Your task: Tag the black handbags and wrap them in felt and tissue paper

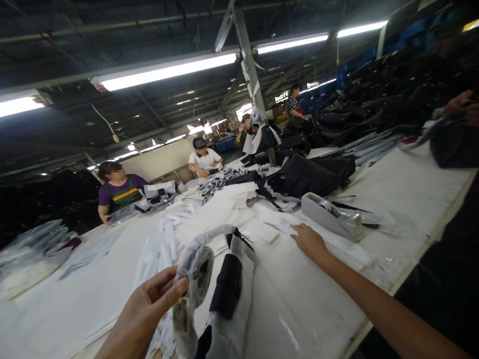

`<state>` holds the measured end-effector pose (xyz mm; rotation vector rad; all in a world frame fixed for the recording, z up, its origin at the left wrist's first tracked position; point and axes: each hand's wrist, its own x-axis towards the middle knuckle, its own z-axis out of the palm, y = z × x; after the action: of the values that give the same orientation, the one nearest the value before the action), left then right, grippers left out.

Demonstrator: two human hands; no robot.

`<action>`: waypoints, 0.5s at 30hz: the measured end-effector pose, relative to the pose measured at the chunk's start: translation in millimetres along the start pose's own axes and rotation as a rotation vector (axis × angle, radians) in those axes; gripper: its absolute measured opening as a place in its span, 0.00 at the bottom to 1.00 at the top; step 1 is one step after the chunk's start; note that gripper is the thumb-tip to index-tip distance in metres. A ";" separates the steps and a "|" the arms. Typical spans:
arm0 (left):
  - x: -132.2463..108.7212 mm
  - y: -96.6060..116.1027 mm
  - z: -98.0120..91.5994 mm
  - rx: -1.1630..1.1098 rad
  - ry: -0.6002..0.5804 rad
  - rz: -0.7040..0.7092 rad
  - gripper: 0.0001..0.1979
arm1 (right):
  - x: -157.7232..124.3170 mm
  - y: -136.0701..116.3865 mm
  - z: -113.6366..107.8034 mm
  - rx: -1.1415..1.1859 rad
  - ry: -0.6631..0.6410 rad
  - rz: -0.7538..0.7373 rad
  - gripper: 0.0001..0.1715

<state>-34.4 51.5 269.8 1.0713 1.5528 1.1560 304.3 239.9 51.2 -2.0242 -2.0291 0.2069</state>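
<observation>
My left hand (149,304) is closed on a rolled strap (202,274) wrapped in thin whitish covering, thumb on top. A gold-coloured buckle (182,315) shows through the wrapping just below my thumb. The strap loops up and over to a black bag (227,285), which stands partly covered in the same pale wrapping beside my hand. Further right, my right hand (310,242) reaches across the table, thumb and forefinger pinched at the edge of a thin white sheet (279,223). A grey tape dispenser (329,217) stands just beyond that hand.
White paper sheets (224,204) and rolled white strips (170,237) lie on the white table (299,309). Black bags (303,174) are heaped behind, near a metal post (249,55). Several people work around the table. Clear plastic bags (33,244) are piled at left.
</observation>
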 end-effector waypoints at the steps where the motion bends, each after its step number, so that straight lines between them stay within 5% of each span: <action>1: 1.7 -1.5 -1.2 -0.002 0.014 -0.003 0.32 | 7.2 2.0 -0.4 -0.018 -0.018 0.012 0.14; 9: 3.7 -6.9 0.5 -0.028 -0.055 -0.007 0.30 | 40.5 14.4 -8.0 -0.036 -0.207 0.012 0.16; 15: -1.8 -3.8 5.4 -0.057 -0.093 0.004 0.29 | 10.1 20.4 -17.2 0.015 -0.085 -0.167 0.12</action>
<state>-29.3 50.0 265.5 1.0755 1.4379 1.1312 328.9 248.8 62.6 -1.8550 -2.2277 0.2769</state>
